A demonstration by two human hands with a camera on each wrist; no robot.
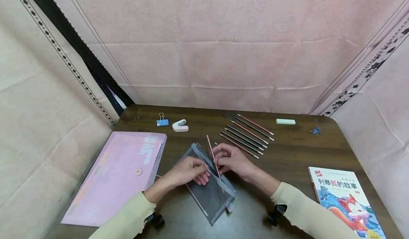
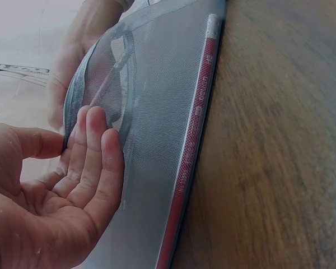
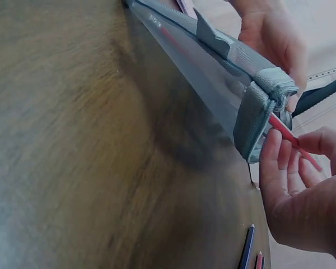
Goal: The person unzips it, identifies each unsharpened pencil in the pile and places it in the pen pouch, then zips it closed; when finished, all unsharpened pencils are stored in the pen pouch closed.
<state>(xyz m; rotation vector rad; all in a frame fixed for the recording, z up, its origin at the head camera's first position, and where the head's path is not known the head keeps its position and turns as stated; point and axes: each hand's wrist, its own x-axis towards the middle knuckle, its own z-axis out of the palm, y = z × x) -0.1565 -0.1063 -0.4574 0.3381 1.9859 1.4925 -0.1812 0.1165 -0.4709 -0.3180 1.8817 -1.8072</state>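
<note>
A grey mesh zip pouch (image 1: 212, 200) lies slanted across the middle of the table, its mouth held apart. My left hand (image 1: 191, 169) pinches the zipped edge between thumb and fingers. With its thumb and fingertips, my right hand (image 1: 234, 161) pinches a red pencil (image 1: 209, 145), which stands tilted with its lower part inside the pouch mouth. The right wrist view shows this red pencil (image 3: 285, 131) entering the opening beside the zip end. Another red pencil (image 2: 193, 123) lies inside along the pouch's long side, seen through the mesh in the left wrist view.
Several red and dark pencils (image 1: 246, 136) lie in a slanted row behind my right hand. Left are a pink folder (image 1: 118, 175), a blue binder clip (image 1: 162, 122) and a white stapler (image 1: 180, 126). Right are a pale green block (image 1: 285, 121), a small blue object (image 1: 315, 131) and a book (image 1: 348, 200).
</note>
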